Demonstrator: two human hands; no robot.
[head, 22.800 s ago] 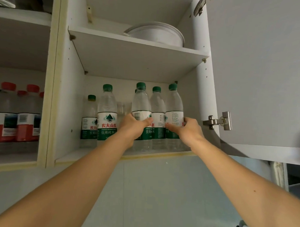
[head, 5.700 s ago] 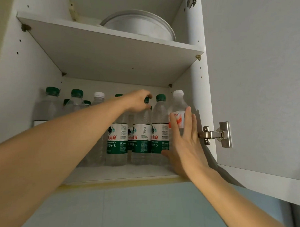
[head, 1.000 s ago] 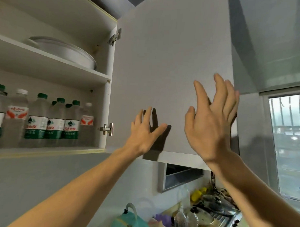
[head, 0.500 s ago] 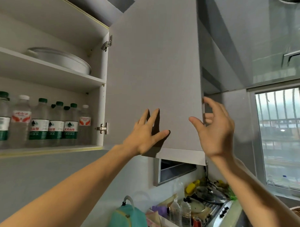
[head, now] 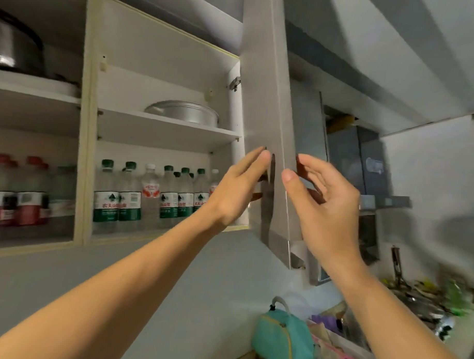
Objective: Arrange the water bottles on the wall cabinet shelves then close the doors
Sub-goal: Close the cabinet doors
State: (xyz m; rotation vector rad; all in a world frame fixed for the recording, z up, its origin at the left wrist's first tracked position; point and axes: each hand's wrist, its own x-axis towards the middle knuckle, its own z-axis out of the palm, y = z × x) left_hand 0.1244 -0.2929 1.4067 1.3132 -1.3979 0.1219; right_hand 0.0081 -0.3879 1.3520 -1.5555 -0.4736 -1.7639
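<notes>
Several clear water bottles (head: 168,195) with green caps and labels, plus a few white-capped ones, stand in rows on the lower shelf of the open wall cabinet. Red-labelled bottles (head: 15,198) fill the compartment to the left. The grey cabinet door (head: 263,99) is swung partway in and shows almost edge-on. My left hand (head: 238,190) lies flat with straight fingers against the door's inner face. My right hand (head: 323,206) holds the door's free edge, thumb on the near side and fingers curled behind it.
A metal basin (head: 184,113) sits on the upper shelf and a steel pot (head: 12,48) on the upper left shelf. Below are a teal bag (head: 281,339) and a cluttered stove (head: 419,306). A range hood (head: 365,157) hangs behind the door.
The door has swung from wide open toward the cabinet. My right hand went from raised and open to holding the door's edge. My left hand stays on the inner face.
</notes>
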